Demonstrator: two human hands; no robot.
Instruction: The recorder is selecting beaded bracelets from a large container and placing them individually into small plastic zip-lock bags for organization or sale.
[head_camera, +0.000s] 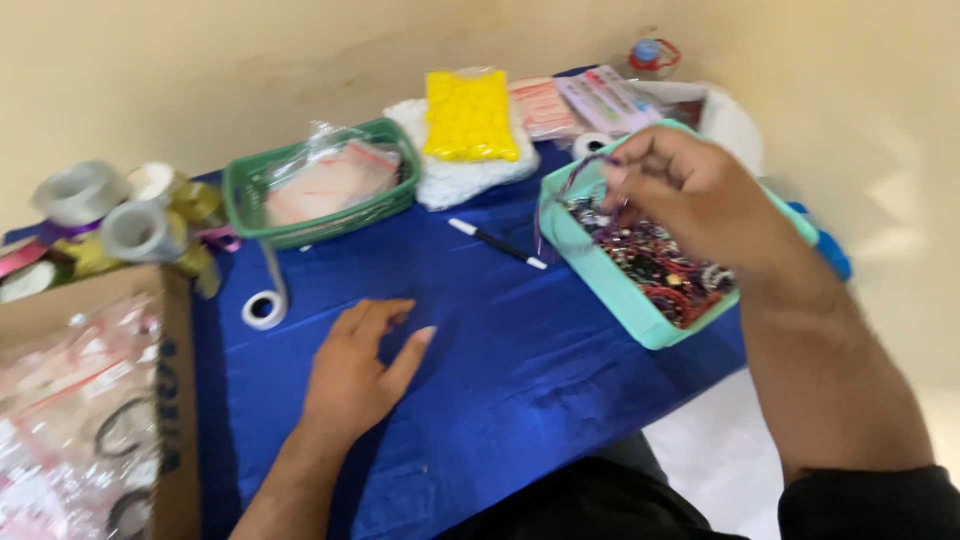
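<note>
Purple strand (560, 195), thin and glossy, hangs roughly vertical from the right hand (690, 195), pinched over the teal tray (600, 275) of colourful bits. Left hand (355, 370) lies open, flat on the blue surface (500, 340), holding nothing.

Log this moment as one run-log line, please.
left hand: flat on blue cloth, empty | right hand: over mint tray, pinching purple strand | black stick: untouched

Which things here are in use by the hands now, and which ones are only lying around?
In use:
- right hand, pinching a purple strand
- mint tray of mixed beads
- left hand, flat on the blue cloth

Lying about:
- green basket
- yellow bag
- pen
- tape rolls
- cardboard box
</note>
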